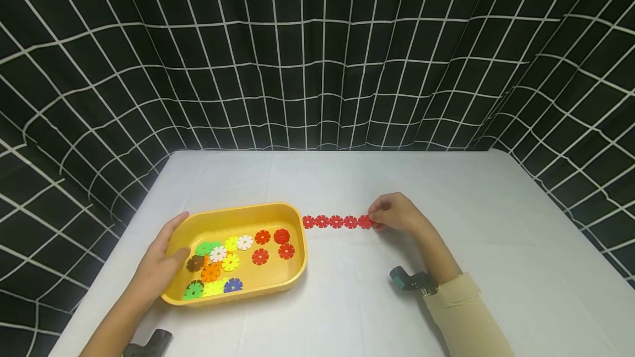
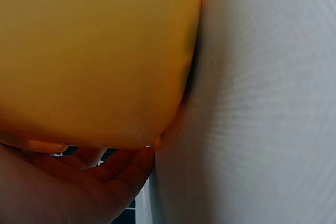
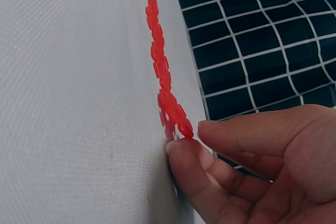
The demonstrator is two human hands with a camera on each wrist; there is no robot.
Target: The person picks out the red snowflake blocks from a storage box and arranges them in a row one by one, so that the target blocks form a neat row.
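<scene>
Several red notched discs [image 1: 336,222] lie in a joined row on the white cloth, reaching from the basin's right rim to my right hand [image 1: 397,212]. Thumb and fingers of that hand pinch the red disc [image 3: 181,121] at the row's right end, which tilts up slightly off the cloth in the right wrist view. My left hand [image 1: 157,266] grips the left end of a yellow plastic basin [image 1: 238,285], thumb over the rim and fingers outside. In the left wrist view the basin's outer wall [image 2: 105,61] hides most of what lies beyond.
Loose notched discs lie in the basin: red [image 1: 260,257], white [image 1: 245,242], yellow [image 1: 230,262], orange [image 1: 210,272], green [image 1: 193,290], blue [image 1: 232,285] and brown [image 1: 195,263]. A black curtain with white grid lines [image 1: 317,59] hangs behind and beside the white-covered table [image 1: 347,307].
</scene>
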